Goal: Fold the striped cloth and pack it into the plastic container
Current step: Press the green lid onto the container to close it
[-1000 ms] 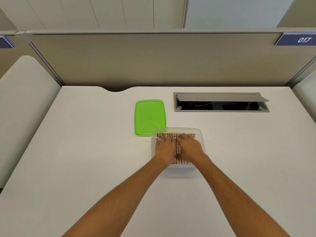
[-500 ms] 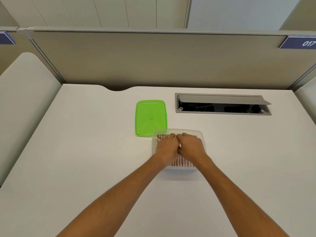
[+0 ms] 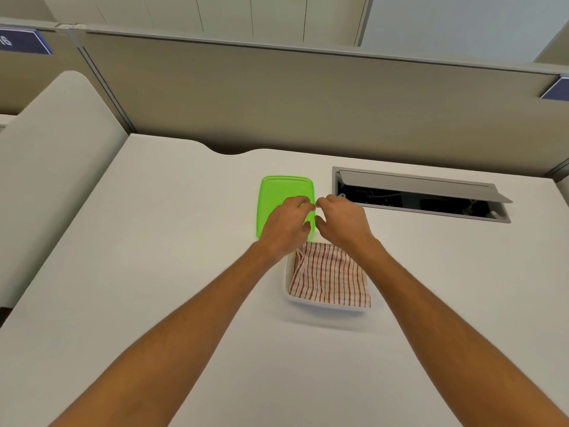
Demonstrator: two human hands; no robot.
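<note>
The desk (image 3: 154, 272) is a wide white surface backed by a beige partition (image 3: 308, 97), with a cable tray (image 3: 421, 195) standing open at the far right, dark inside with wiring just visible.

Near the middle sits the plastic container (image 3: 288, 282), a clear shallow tub. The striped cloth (image 3: 331, 277) lies inside it, folded into a rough rectangle of red and white stripes that fills the tub almost wall to wall. One fold shows along its left side, and its near right corner rides up onto the rim. So the folding and the packing look done, or very nearly: I would judge that only tucking that corner down remains, and perhaps closing the tub, though the task sentence does not ask for that.

The green lid (image 3: 277, 198) lies flat on the desk just beyond the container, to its far left, not on the tub.

Both hands are raised above the far edge of the container, clear of the cloth. The left hand (image 3: 288, 224) hovers over the lid with its fingers loosely curled and holding nothing; whether it touches the lid I cannot tell. The right hand (image 3: 343, 221) is just beside it, fingers likewise loosely bent and empty, the two sets of fingertips almost meeting.
</note>
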